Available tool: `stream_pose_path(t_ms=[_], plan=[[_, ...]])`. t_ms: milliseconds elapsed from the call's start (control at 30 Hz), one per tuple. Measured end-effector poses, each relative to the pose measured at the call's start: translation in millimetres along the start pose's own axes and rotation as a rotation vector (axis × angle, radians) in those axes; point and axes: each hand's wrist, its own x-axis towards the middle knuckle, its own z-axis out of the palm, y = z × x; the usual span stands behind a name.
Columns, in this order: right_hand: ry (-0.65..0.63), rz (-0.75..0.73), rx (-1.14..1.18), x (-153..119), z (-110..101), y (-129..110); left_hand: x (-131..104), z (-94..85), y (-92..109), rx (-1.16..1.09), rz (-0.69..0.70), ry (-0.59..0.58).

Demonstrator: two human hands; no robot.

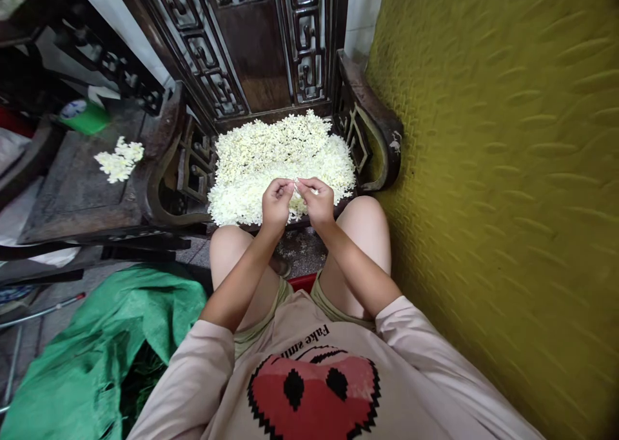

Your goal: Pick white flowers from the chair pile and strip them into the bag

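A thick layer of small white and cream flowers covers the seat of the dark carved wooden chair in front of me. My left hand and my right hand come together just above the near part of the flowers. Thumb and forefinger of each hand are pinched, and the fingertips of the two hands almost touch. Something tiny and pale shows between them, too small to tell from the flowers behind. Both forearms pass over my bent knees.
A small bunch of white flowers lies on a dark wooden surface at left, near a green round container. A green sack with dark green contents stands at lower left. A yellow textured panel rises close on my right.
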Motion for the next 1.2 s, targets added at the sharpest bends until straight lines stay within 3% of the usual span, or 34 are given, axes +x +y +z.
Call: stream_pose_path(t_ms=[267, 400, 500, 667, 900, 1200], plan=[[-0.013, 0.211, 0.114, 11, 12, 17, 0, 1.4, -20, -0.029, -0.067, 0.11], [-0.153, 0.398, 0.166, 12, 13, 16, -4, -12.2, -20, 0.157, 0.03, 0.148], [-0.277, 0.492, 0.18, 12, 6, 8, -3, -19.8, -13, 0.262, 0.099, 0.06], [-0.41, 0.439, 0.218, 13, -7, -16, 5, -15.9, 8, 0.038, 0.019, -0.119], [-0.441, 0.39, 0.198, 12, -2, -34, 7, -20.8, 28, -0.152, -0.024, -0.158], [-0.417, 0.405, 0.143, 9, 7, -22, 0, -33.3, 21, -0.109, -0.034, -0.032]])
